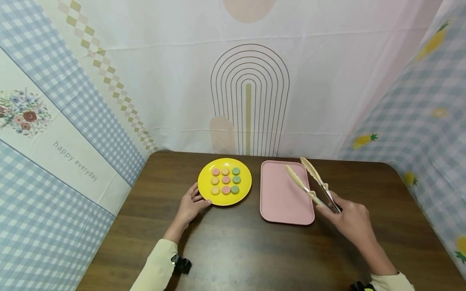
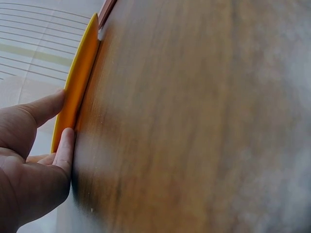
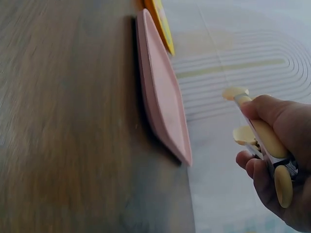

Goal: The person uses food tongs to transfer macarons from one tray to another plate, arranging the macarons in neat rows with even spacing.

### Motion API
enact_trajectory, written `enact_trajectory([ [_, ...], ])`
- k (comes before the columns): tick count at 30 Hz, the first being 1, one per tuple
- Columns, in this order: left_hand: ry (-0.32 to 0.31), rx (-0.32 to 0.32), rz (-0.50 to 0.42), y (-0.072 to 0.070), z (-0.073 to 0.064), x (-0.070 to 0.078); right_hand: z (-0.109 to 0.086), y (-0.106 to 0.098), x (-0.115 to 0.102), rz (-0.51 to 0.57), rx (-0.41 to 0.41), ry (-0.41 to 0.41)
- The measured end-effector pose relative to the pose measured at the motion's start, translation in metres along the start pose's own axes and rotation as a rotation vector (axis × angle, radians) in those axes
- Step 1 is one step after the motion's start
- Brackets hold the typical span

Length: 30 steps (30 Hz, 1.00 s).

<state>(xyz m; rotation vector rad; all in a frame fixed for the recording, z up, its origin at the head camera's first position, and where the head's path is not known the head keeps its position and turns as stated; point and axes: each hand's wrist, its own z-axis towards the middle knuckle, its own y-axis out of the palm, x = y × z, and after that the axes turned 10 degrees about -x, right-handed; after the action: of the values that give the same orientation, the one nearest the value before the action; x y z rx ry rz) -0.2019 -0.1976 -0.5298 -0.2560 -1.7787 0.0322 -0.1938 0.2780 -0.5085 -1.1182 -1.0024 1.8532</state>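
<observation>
My left hand (image 1: 191, 206) holds the left edge of a round yellow plate (image 1: 245, 182). In the left wrist view its thumb (image 2: 48, 106) is at the plate's rim, with fingers by the underside. Small macaron-like cookies (image 1: 225, 180) lie on the plate in three rows of three; the right column is green, the others mix pink and yellow. My right hand (image 1: 352, 220) grips metal tongs with cream tips (image 1: 314, 173) by the handle end. Their arms are spread, with nothing between the tips, above the right part of a pink rectangular tray (image 1: 278, 202) with nothing on it.
Plate and tray stand side by side, a narrow gap between them, toward the far edge of a dark wooden table (image 1: 233, 250). A patterned cloth (image 1: 174, 81) hangs directly behind the table, and checked cloths (image 1: 404, 121) flank it on both sides.
</observation>
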Motion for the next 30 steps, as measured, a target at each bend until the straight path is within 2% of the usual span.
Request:
enact_trajectory([
  [4, -0.001, -0.002, 0.004, 0.000, -0.002, 0.004, -0.003, 0.000, 0.014, -0.023, 0.045, 0.036],
  [8, 0.002, 0.000, 0.007, -0.001, -0.002, 0.004, -0.006, -0.001, 0.026, -0.010, 0.078, 0.124],
  [11, -0.007, 0.002, 0.007, -0.001, -0.001, 0.002, -0.009, -0.002, 0.035, 0.009, 0.071, 0.199],
  [16, -0.010, 0.005, 0.017, -0.002, -0.002, -0.001, -0.013, -0.003, 0.048, 0.000, 0.062, 0.260],
  [23, -0.008, 0.007, 0.021, -0.001, 0.000, 0.000, -0.018, -0.005, 0.065, 0.010, -0.037, 0.393],
  [30, -0.005, 0.003, 0.008, 0.000, -0.003, 0.003, -0.025, -0.003, 0.077, 0.028, -0.121, 0.480],
])
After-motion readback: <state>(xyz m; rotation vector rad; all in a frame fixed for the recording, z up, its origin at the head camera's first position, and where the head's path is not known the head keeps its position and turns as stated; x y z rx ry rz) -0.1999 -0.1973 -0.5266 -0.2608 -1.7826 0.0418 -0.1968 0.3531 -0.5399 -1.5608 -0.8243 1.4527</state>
